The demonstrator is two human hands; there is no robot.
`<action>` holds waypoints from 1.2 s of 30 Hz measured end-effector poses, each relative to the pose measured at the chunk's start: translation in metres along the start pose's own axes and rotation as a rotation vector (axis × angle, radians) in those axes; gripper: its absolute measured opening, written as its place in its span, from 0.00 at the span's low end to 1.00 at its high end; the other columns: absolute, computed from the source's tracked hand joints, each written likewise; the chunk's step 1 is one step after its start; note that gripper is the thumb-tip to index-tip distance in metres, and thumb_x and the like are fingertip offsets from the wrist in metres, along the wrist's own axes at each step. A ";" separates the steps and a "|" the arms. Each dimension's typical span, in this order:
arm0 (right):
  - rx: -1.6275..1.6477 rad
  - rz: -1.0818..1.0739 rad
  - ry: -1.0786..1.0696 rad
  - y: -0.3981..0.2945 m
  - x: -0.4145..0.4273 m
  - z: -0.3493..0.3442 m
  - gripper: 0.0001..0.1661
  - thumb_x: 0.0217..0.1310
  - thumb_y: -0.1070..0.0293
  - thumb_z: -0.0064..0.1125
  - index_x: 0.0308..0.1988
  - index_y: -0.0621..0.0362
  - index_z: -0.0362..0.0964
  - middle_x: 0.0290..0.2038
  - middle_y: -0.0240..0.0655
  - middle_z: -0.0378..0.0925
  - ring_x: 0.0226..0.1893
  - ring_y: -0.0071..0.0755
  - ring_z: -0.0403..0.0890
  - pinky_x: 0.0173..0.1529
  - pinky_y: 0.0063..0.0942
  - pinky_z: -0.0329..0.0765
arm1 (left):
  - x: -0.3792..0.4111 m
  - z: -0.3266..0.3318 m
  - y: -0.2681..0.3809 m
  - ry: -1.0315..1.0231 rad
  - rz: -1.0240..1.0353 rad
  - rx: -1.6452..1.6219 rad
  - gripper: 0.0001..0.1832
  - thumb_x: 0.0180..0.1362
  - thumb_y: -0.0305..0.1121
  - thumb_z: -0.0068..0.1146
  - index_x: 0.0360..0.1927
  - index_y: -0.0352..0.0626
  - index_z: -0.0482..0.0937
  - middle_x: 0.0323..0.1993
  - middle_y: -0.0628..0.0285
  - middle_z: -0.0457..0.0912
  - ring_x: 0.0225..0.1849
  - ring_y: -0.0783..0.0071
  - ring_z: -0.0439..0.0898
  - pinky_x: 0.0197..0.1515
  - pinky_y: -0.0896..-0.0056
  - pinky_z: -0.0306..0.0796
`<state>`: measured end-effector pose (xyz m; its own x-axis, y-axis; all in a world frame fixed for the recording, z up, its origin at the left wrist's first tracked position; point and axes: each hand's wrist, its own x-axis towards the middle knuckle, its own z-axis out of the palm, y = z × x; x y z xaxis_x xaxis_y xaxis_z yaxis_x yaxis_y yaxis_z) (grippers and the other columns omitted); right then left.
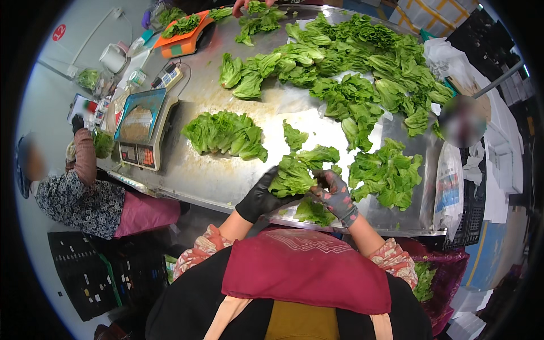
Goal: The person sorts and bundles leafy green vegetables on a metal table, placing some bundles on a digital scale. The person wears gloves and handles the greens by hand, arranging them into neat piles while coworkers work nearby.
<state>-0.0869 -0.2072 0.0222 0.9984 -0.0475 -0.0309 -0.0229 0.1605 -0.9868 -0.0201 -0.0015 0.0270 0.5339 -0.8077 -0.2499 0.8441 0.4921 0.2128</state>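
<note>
My left hand (264, 196), in a black glove, holds a head of green leafy lettuce (292, 176) from the left and below, over the metal table's near edge. My right hand (333, 193), in a grey patterned glove, has its fingers at the base of that same head. Loose lettuce leaves (314, 211) lie just under and behind the hands. A row of lettuce heads (225, 135) rests to the left. On the right is another pile of leaves (386, 174), and a large heap of lettuce (357, 55) covers the far right part of the table.
A weighing scale (140, 127) with a blue tray stands at the left, an orange scale (180, 40) beyond it. One co-worker (80, 182) is at the left end; another person's hand (248, 5) shows at the far edge. A plastic bag (449, 191) hangs at the right edge.
</note>
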 end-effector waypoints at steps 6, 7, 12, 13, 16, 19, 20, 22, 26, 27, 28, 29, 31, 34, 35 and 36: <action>-0.437 -0.305 0.052 0.009 -0.001 -0.002 0.09 0.59 0.70 0.55 0.39 0.63 0.70 0.32 0.32 0.72 0.31 0.30 0.75 0.35 0.25 0.74 | 0.006 -0.012 -0.014 -0.011 0.186 0.358 0.20 0.66 0.36 0.39 0.60 0.41 0.61 0.55 0.57 0.69 0.57 0.65 0.70 0.59 0.59 0.66; -0.179 -0.181 0.091 0.015 -0.001 -0.002 0.09 0.59 0.70 0.55 0.39 0.61 0.69 0.31 0.32 0.72 0.30 0.28 0.74 0.34 0.24 0.73 | 0.008 -0.009 -0.015 -0.020 0.194 0.338 0.20 0.66 0.36 0.39 0.59 0.41 0.61 0.55 0.57 0.69 0.56 0.65 0.71 0.58 0.59 0.67; 0.145 -0.007 0.211 0.017 -0.007 0.003 0.11 0.59 0.69 0.55 0.41 0.61 0.68 0.32 0.32 0.72 0.31 0.22 0.72 0.36 0.21 0.71 | 0.010 0.015 -0.017 0.064 0.326 0.694 0.20 0.66 0.36 0.42 0.57 0.37 0.63 0.50 0.57 0.74 0.49 0.66 0.76 0.50 0.64 0.73; 0.123 -0.009 0.224 0.014 -0.008 0.004 0.11 0.58 0.70 0.55 0.41 0.63 0.68 0.34 0.32 0.73 0.33 0.24 0.74 0.38 0.23 0.73 | 0.010 0.016 -0.017 0.059 0.369 0.848 0.20 0.65 0.36 0.43 0.57 0.36 0.64 0.49 0.57 0.75 0.47 0.66 0.77 0.49 0.65 0.74; 0.018 -0.070 0.303 0.011 -0.006 0.005 0.07 0.58 0.70 0.54 0.38 0.59 0.68 0.28 0.30 0.71 0.28 0.22 0.71 0.32 0.21 0.70 | 0.007 0.003 -0.015 0.039 0.770 1.877 0.20 0.64 0.35 0.46 0.56 0.33 0.64 0.48 0.57 0.75 0.46 0.67 0.77 0.49 0.69 0.73; -0.406 -0.210 0.297 0.013 -0.005 0.001 0.05 0.56 0.72 0.54 0.34 0.61 0.70 0.28 0.35 0.72 0.28 0.30 0.74 0.33 0.25 0.71 | 0.006 -0.007 -0.020 0.146 0.807 1.978 0.21 0.63 0.31 0.47 0.57 0.32 0.64 0.49 0.56 0.75 0.46 0.69 0.77 0.49 0.70 0.72; -0.475 -0.227 0.287 0.010 -0.004 0.000 0.05 0.56 0.72 0.54 0.33 0.61 0.70 0.28 0.36 0.73 0.28 0.32 0.74 0.34 0.26 0.71 | 0.005 -0.006 -0.021 0.162 0.786 1.840 0.21 0.63 0.30 0.48 0.57 0.32 0.64 0.49 0.56 0.75 0.47 0.70 0.77 0.49 0.70 0.72; -0.617 -0.259 0.272 0.001 -0.003 -0.002 0.04 0.55 0.73 0.54 0.31 0.62 0.71 0.29 0.40 0.73 0.29 0.36 0.75 0.35 0.28 0.72 | 0.003 0.009 -0.023 0.183 0.737 1.561 0.22 0.62 0.28 0.49 0.58 0.31 0.64 0.50 0.55 0.74 0.48 0.70 0.76 0.50 0.70 0.71; -0.453 -0.181 0.297 0.025 -0.003 -0.013 0.10 0.56 0.72 0.54 0.39 0.63 0.71 0.33 0.39 0.74 0.31 0.36 0.76 0.37 0.28 0.73 | 0.005 0.022 -0.017 0.146 0.823 1.583 0.26 0.49 0.43 0.64 0.48 0.36 0.75 0.53 0.45 0.72 0.52 0.51 0.74 0.52 0.63 0.69; -0.547 -0.250 0.298 0.021 0.002 -0.015 0.12 0.56 0.71 0.54 0.41 0.63 0.71 0.35 0.38 0.74 0.32 0.34 0.76 0.37 0.28 0.73 | 0.005 0.020 -0.017 0.144 0.813 1.515 0.26 0.50 0.43 0.63 0.47 0.35 0.76 0.54 0.45 0.71 0.53 0.51 0.73 0.53 0.63 0.68; -0.640 -0.320 0.300 0.019 0.004 -0.016 0.14 0.57 0.70 0.55 0.44 0.63 0.71 0.36 0.37 0.75 0.33 0.33 0.76 0.38 0.27 0.73 | 0.005 0.018 -0.016 0.113 0.821 1.545 0.26 0.50 0.43 0.62 0.49 0.35 0.75 0.55 0.45 0.69 0.55 0.52 0.71 0.54 0.63 0.67; -0.287 -0.132 0.216 0.020 0.001 -0.017 0.17 0.58 0.69 0.54 0.48 0.62 0.67 0.38 0.36 0.74 0.34 0.31 0.76 0.39 0.27 0.74 | 0.006 0.016 -0.015 0.081 0.831 1.573 0.27 0.51 0.43 0.61 0.50 0.35 0.74 0.57 0.45 0.68 0.57 0.53 0.70 0.56 0.63 0.66; 0.414 0.240 0.050 0.026 -0.007 -0.020 0.25 0.61 0.66 0.54 0.56 0.62 0.60 0.41 0.34 0.74 0.38 0.27 0.76 0.42 0.25 0.75 | 0.009 0.012 -0.007 -0.062 0.879 1.817 0.30 0.52 0.41 0.60 0.56 0.35 0.69 0.62 0.46 0.62 0.61 0.57 0.65 0.59 0.63 0.62; 0.262 0.217 0.069 0.029 -0.002 -0.022 0.23 0.60 0.70 0.53 0.54 0.65 0.62 0.43 0.36 0.73 0.42 0.29 0.77 0.45 0.25 0.76 | 0.015 0.013 -0.020 0.113 0.904 1.499 0.36 0.57 0.42 0.54 0.65 0.37 0.55 0.67 0.51 0.51 0.66 0.63 0.58 0.63 0.62 0.58; 0.201 0.152 0.104 0.025 0.000 -0.018 0.21 0.60 0.71 0.53 0.52 0.66 0.63 0.44 0.37 0.74 0.41 0.29 0.77 0.44 0.25 0.77 | 0.011 -0.018 -0.024 0.105 0.638 0.620 0.24 0.65 0.30 0.39 0.65 0.39 0.55 0.67 0.53 0.51 0.66 0.64 0.57 0.61 0.68 0.60; 0.139 0.087 0.149 0.024 0.001 -0.016 0.20 0.59 0.73 0.54 0.51 0.66 0.64 0.44 0.38 0.74 0.41 0.29 0.77 0.43 0.25 0.78 | 0.009 -0.027 -0.022 0.031 0.553 0.486 0.25 0.65 0.28 0.39 0.65 0.40 0.51 0.66 0.54 0.52 0.65 0.65 0.58 0.62 0.67 0.60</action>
<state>-0.0875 -0.2190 -0.0044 0.9740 -0.1715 -0.1480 -0.0905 0.3042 -0.9483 -0.0325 -0.0114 -0.0052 0.8827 -0.4698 -0.0099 0.3379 0.6201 0.7080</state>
